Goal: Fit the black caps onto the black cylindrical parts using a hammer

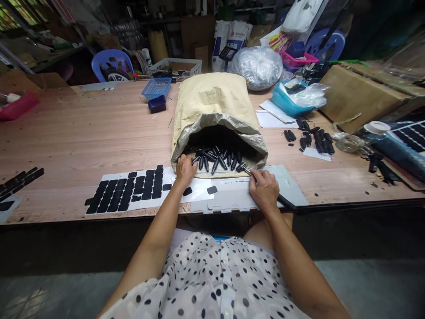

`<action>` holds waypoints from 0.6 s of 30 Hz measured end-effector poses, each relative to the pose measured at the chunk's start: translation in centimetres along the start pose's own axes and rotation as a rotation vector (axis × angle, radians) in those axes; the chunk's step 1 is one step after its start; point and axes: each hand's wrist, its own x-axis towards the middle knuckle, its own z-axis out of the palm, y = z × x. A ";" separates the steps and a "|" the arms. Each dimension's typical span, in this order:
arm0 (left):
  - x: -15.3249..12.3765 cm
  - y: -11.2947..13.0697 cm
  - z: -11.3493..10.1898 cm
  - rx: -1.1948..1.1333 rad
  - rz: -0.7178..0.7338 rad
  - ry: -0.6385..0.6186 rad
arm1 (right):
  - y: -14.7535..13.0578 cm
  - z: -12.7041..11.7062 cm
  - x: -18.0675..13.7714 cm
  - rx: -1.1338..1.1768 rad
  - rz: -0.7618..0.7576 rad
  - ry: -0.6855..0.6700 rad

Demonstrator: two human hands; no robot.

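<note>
A tan woven sack [212,104] lies on its side on the wooden table [83,133], its mouth facing me. Several small black cylindrical parts [217,160] spill from the opening. My left hand [185,170] reaches to the sack's left lip, fingers curled on one of the black parts. My right hand [264,188] rests at the right lip, closed around a thin metal tool [248,172] whose tip touches a black part. In front of the sack lies a white backing sheet [199,190] with several black stickers [128,192].
More black parts [314,139] lie scattered right of the sack. A cardboard box [355,95], blue trays [288,102] and a clear plastic bag [259,66] stand at the back right. A blue basket [156,87] sits behind left. Black strips [18,181] lie far left.
</note>
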 end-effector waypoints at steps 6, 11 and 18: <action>-4.2 0.3 -0.6 -0.187 0.245 0.084 | -0.5 -0.2 0.0 -0.030 0.031 -0.030; -7.9 3.6 1.6 -0.235 0.470 -0.177 | -0.2 -0.1 0.1 -0.010 0.039 -0.065; -7.6 4.2 3.5 -0.205 0.415 -0.271 | -0.1 -0.5 0.2 0.034 0.029 -0.054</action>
